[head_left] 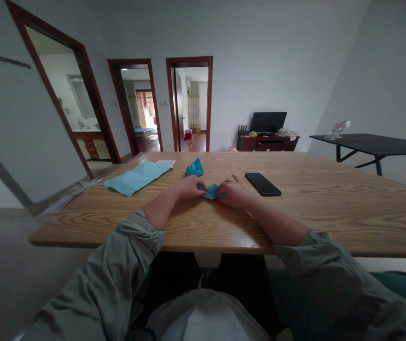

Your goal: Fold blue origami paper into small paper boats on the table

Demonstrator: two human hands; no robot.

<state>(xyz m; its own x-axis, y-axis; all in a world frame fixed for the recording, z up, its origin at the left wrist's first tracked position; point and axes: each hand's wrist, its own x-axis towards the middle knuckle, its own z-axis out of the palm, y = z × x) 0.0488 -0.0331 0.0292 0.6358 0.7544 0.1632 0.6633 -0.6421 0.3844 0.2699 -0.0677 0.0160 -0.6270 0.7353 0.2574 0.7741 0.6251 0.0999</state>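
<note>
The small folded light-blue paper piece (212, 191) sits low over the light wood-grain desk (295, 218), between both hands. Fingers of the left hand (191, 186) hold one side; fingers of the right hand (234, 192) pinch the other. Beyond stands a folded bright-blue paper shape (195, 167); the flat black phone (262, 183) lies right.

Dim, cool interior light; brighter daylight enters through the far doorways (146, 106). A soft sheen and faint shadows lie on the desk (330, 208). Wide-angle distortion bends the edges; fine detail is soft.
</note>
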